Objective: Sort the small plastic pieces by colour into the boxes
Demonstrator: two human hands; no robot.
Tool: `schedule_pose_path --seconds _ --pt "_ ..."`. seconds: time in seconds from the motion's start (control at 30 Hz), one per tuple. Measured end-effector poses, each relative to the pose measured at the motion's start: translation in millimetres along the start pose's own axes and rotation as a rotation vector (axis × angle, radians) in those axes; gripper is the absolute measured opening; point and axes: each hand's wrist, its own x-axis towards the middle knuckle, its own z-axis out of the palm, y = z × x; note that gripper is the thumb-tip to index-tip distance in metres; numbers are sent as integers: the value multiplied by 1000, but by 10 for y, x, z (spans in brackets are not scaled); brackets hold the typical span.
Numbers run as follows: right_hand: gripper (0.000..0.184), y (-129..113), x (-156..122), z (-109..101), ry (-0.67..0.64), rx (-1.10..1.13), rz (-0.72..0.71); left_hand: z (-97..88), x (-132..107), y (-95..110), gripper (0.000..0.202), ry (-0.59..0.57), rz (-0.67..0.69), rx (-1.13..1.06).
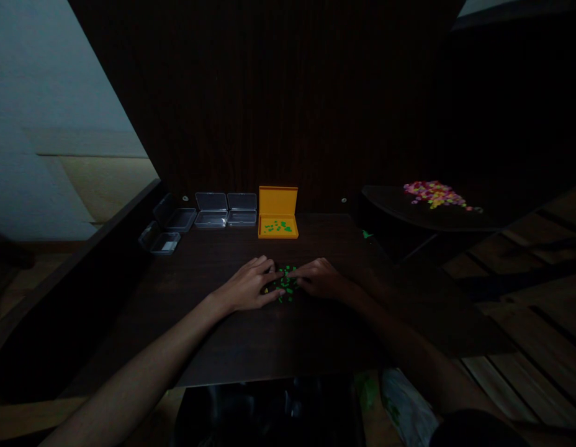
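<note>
Small green pieces [288,290] lie scattered on the dark tabletop between my two hands. From the left, my left hand [253,284] rests on the table with its thumb and index finger apart, touching the edge of the pile. My right hand [319,277] reaches in from the other side, index fingertip among the pieces and the other fingers curled. Whether a piece is under either fingertip is too small to tell. A tiny yellow piece [266,290] sits beside my left hand. Behind the pile, an open yellow box [278,234] holds several green pieces.
Several clear plastic boxes with raised lids, such as one clear box [211,219], stand at the back left. A heap of pink, red and yellow pieces [434,194] lies on a raised dark shelf [390,202] at right. A green scrap [367,234] lies below that shelf.
</note>
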Motion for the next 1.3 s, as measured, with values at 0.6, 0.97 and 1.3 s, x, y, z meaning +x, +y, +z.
schedule_pose_path --seconds 0.6,0.97,1.3 --pt "36 -1 1 17 -25 3 30 17 -2 -3 42 13 4 -22" --pt "35 -26 7 44 -3 -3 29 -2 -7 10 40 16 -14 -17" --pt "38 -14 5 56 62 9 40 -4 -4 9 40 28 -1 -10"
